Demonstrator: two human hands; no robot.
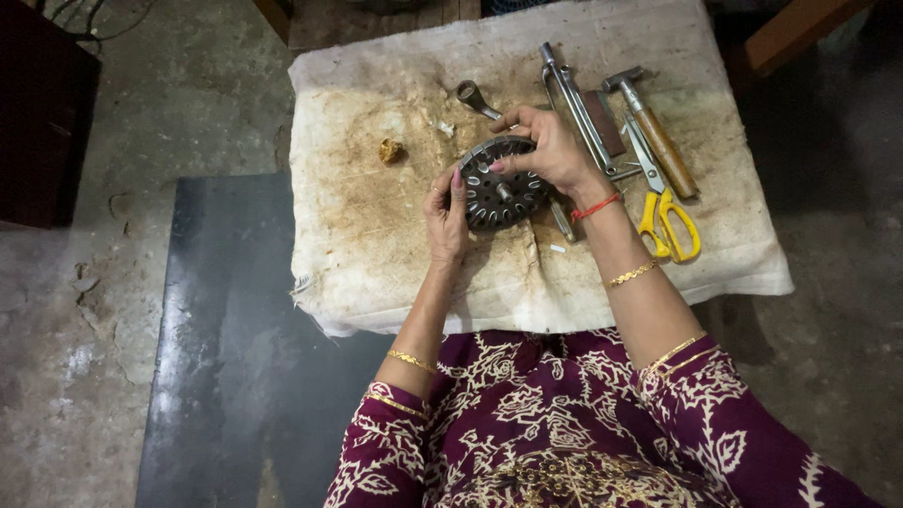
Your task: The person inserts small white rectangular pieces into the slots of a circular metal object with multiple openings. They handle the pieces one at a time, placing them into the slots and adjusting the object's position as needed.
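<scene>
**Child:** What did you have in your hands?

**Me:** I held a round metal motor core (502,185) with slots all around it. It was dark and a bit rusty. I held it up just above the table (376,273), which had a dirty white cloth (395,226) over it.

**Child:** How did you hold it?

**Me:** My left hand (446,213) was pressed flat against its left edge, fingers together. My right hand (546,149) was curled over the top, with the fingers clamped on the rim.

**Child:** What else lay there?

**Me:** A hammer (654,132) with a wooden handle lay on the right side. Scissors with yellow handles (663,202) lay just beside it. Long metal pliers (578,108) lay near my right hand. A small spanner (475,99) lay just behind the core. A little brown lump (390,150) sat well apart on the left.

**Child:** And under the table?

**Me:** A grey concrete floor (103,282) and a dark flat board (235,329).
</scene>
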